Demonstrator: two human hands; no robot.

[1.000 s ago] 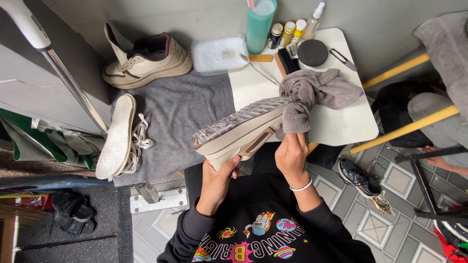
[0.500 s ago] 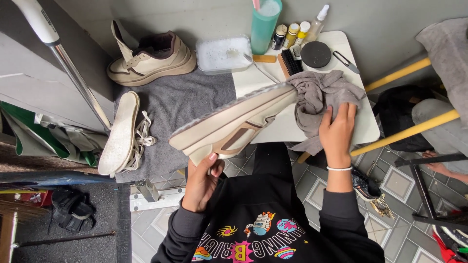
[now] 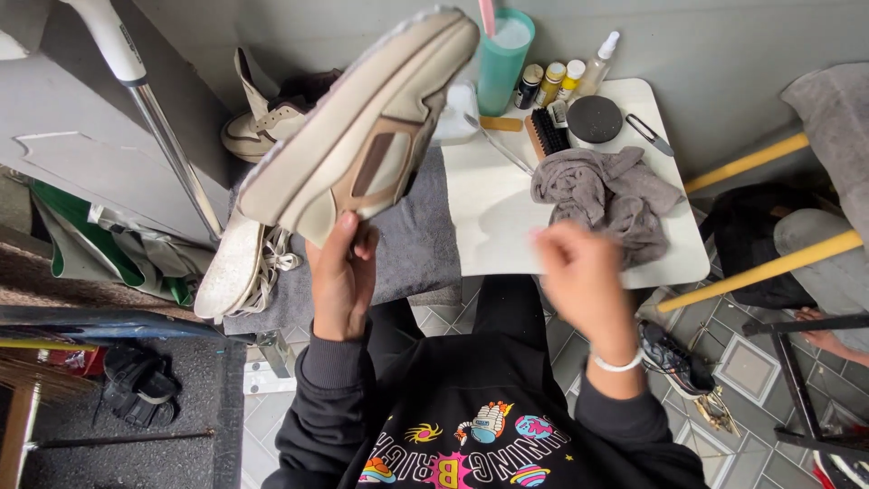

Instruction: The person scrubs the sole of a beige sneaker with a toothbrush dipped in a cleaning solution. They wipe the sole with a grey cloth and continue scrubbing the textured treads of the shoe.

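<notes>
White tray table (image 3: 489,226), grey cloth (image 3: 608,192), left hand (image 3: 342,276) holding sneaker (image 3: 362,136)

Black sweatshirt with colourful printed chest graphic, long dark sleeves, thin white band at the right wrist (image 3: 615,364).

The shoe (image 3: 362,136) in the left hand (image 3: 342,281) is cream and off-white, with a tan-brown panel on its side. Under that grip lies a dark grey mat (image 3: 418,244). Right of it, a white board (image 3: 493,217) carries a crumpled grey cloth (image 3: 606,190), just beyond the blurred right hand (image 3: 579,276). Above the cloth stand a teal cup (image 3: 502,63) and a black round tin (image 3: 595,119).
</notes>
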